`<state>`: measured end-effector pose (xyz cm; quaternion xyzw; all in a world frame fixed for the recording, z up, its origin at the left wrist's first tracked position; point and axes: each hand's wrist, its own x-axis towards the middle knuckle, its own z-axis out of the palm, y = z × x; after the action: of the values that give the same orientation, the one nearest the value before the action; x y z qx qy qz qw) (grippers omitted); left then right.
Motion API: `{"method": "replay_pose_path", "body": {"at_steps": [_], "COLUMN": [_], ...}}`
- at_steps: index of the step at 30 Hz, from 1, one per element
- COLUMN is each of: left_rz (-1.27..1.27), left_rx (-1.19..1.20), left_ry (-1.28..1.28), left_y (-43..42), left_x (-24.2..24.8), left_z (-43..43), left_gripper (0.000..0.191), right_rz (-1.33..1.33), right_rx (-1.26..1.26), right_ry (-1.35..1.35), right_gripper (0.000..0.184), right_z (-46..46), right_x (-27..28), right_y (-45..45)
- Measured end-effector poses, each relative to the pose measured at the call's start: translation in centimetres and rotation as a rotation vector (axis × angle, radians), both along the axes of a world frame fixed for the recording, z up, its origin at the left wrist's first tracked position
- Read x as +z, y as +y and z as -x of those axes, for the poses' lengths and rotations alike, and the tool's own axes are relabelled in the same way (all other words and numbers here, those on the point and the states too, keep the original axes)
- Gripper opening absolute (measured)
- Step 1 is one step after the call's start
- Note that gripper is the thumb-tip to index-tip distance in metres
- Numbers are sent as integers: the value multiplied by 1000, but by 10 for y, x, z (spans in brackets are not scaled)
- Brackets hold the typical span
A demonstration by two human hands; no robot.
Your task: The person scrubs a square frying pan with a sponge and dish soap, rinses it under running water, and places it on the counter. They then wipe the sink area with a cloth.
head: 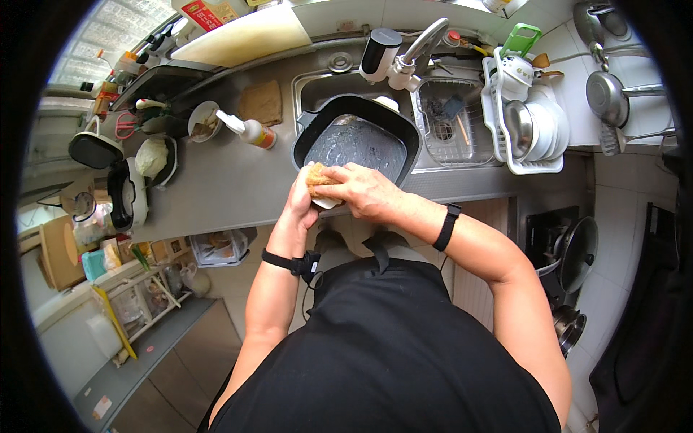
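Just over the near rim of the sink counter, my left hand (pixel 301 196) grips a small white dish (pixel 326 204), mostly hidden by my fingers. My right hand (pixel 365 190) presses a yellowish-brown scrubbing pad (pixel 317 181) against it. Directly beyond my hands, a large black square pan (pixel 357 143) sits over the left sink basin (pixel 319 86), its bottom wet with some pale residue. Part of another white dish (pixel 386 103) shows at the pan's far right corner.
A faucet (pixel 403 73) with a white-and-black unit stands behind the pan. A wire basket (pixel 455 146) lines the right basin; a white dish rack (pixel 503 146) holds plates and bowls. Left are a spray bottle (pixel 252 131), a folded brown cloth (pixel 261 103) and a bowl (pixel 204 122).
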<state>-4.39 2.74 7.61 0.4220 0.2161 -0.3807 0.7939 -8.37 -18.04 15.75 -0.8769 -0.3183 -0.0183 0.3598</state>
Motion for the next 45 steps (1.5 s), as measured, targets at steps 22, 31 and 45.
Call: {"method": "replay_pose_path", "body": {"at_steps": [22, 31, 45], "left_rz": [-505, -528, -456], "left_rx": [-30, 31, 213], "left_ry": [-195, -98, -55], "left_y": [11, 15, 26], "left_x": [5, 9, 7], "left_z": [11, 30, 28], "left_gripper": [48, 18, 12], "right_rz": [776, 768, 109], "right_rx": [134, -254, -642], "right_ry": [108, -585, -19], "right_gripper": [14, 28, 44], "right_z": [-18, -62, -67], "right_x": [-68, -68, -71], "right_y": [-69, -63, -82]}}
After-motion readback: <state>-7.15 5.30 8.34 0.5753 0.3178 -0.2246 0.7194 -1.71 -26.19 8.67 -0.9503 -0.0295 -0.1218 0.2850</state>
